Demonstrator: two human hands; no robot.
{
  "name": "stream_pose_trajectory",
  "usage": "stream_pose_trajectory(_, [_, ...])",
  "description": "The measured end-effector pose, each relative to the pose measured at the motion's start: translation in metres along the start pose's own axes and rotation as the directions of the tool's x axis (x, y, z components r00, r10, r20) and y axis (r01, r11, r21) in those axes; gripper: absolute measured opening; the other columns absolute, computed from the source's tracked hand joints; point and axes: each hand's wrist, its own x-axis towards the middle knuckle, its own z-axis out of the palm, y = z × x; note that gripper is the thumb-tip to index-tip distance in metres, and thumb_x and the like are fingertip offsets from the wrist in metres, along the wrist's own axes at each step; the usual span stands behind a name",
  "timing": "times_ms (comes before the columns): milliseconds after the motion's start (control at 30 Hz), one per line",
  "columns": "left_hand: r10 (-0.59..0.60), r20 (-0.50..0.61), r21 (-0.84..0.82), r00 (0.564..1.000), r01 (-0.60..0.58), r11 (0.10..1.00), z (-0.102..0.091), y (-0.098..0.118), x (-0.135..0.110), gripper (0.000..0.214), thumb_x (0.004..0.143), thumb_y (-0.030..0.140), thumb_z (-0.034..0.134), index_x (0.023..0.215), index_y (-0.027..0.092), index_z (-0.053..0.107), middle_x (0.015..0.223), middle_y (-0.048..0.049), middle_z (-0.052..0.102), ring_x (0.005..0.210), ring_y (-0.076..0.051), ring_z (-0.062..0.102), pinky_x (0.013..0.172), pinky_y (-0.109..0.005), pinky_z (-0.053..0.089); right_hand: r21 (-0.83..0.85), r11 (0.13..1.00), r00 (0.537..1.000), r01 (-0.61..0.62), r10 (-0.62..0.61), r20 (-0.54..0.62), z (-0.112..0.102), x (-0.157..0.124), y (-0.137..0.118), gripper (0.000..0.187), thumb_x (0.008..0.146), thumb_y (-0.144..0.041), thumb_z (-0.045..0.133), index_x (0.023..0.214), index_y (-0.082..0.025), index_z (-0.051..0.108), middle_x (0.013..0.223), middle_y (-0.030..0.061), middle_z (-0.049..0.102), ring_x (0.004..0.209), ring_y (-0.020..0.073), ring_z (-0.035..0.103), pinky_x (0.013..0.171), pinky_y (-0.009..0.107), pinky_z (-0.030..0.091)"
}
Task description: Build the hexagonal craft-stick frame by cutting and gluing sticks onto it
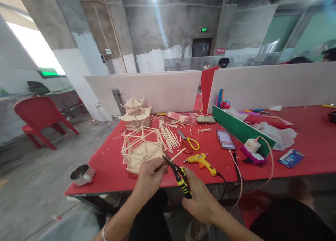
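Observation:
My right hand point(199, 197) is closed around pliers point(181, 181) with black and yellow handles, their dark jaws pointing up and left. My left hand point(152, 172) pinches a thin wooden stick point(179, 154), which crosses at the jaws; whether they bite on it I cannot tell. Just behind my left hand stands an open frame of sticks point(143, 150) with a slatted floor. A tiered pagoda model point(135, 113) made of sticks is farther back. Loose sticks point(169, 137) lie beside the frame.
Right of the pliers lies a yellow glue gun point(202, 161), with scissors point(191, 143) behind it. A metal mug point(82, 174) stands at the left table edge. To the right are a phone point(225, 139), a purple power strip point(253, 156) with cables, and a green board point(241, 129).

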Motion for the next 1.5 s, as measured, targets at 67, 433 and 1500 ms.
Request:
stream_pose_trajectory(67, [-0.008,-0.001,-0.005,1.000,0.008,1.000,0.001,-0.002,0.000,0.029,0.086,0.022,0.052,0.058,0.015,0.055,0.054,0.0008,0.053,0.054,-0.010,0.050,0.053,-0.020,0.036,-0.005,1.000,1.000,-0.010,0.010,-0.001,0.000,0.000,-0.003,0.067,0.060,-0.011,0.049,0.127,-0.015,0.047,0.110,0.0099,0.060,0.103,0.0250,0.056,0.094,0.040,0.043])
stream_pose_trajectory(433, [-0.037,0.033,-0.009,0.999,0.037,0.999,-0.005,-0.013,0.006,0.033,0.091,0.035,0.050,0.066,0.016,0.060,0.054,0.0009,0.050,0.054,-0.010,0.046,0.053,-0.020,0.037,0.354,0.924,0.983,-0.146,0.096,0.155,-0.003,-0.003,0.005,0.053,0.058,-0.011,0.046,0.109,-0.020,0.055,0.082,-0.0034,0.051,0.072,0.0118,0.045,0.064,0.022,0.038])
stream_pose_trajectory(1500, [0.642,0.002,0.434,0.767,-0.579,0.690,-0.085,-0.020,0.003,0.030,0.093,0.007,0.047,0.110,0.019,0.068,0.102,-0.0101,0.075,0.096,-0.017,0.070,0.087,-0.031,0.057,-0.483,0.789,0.904,-0.379,0.206,-0.374,-0.123,0.135,0.097,0.058,0.076,-0.047,0.060,0.126,-0.018,0.061,0.128,0.0179,0.060,0.115,0.0345,0.056,0.092,0.044,0.044])
